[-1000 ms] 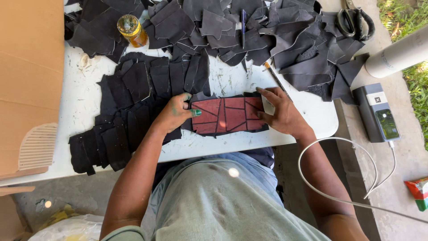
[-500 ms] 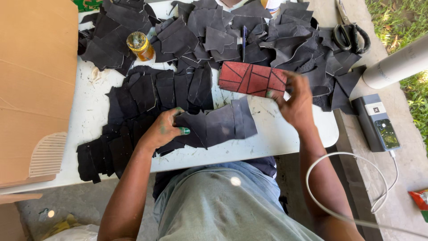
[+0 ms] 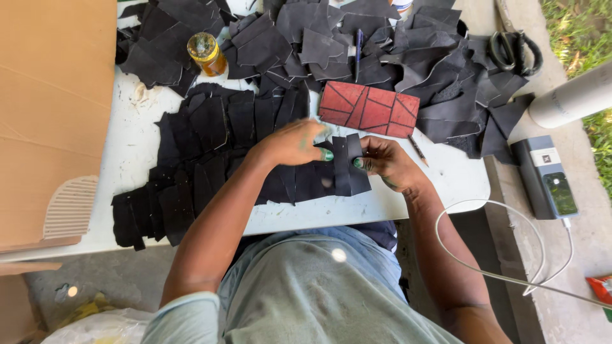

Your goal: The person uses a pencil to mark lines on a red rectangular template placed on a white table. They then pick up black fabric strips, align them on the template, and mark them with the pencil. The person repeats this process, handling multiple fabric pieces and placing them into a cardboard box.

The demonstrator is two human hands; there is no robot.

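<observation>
A red rectangular piece point(image 3: 368, 109) with dark line markings lies flat on the white table point(image 3: 440, 172), resting partly on black scraps. In front of it, my left hand point(image 3: 294, 144) and my right hand point(image 3: 381, 162) meet over a row of black leather pieces point(image 3: 347, 167) near the table's front edge. Both hands pinch or press one upright black strip between them; the fingernails are green. Overlapping black pieces point(image 3: 210, 150) spread in rows to the left of my left hand.
A heap of black leather scraps point(image 3: 382, 44) covers the table's far side. A small jar of amber liquid point(image 3: 206, 54) stands at the back left. Brown cardboard point(image 3: 54, 114) lies at left. Black scissors point(image 3: 513, 51), a dark power bank point(image 3: 547, 178) with white cable, and a pencil point(image 3: 417, 148) sit right.
My right hand has put the red piece down on the scraps at the back and come back to the black pieces. My left hand moved right to meet it.
</observation>
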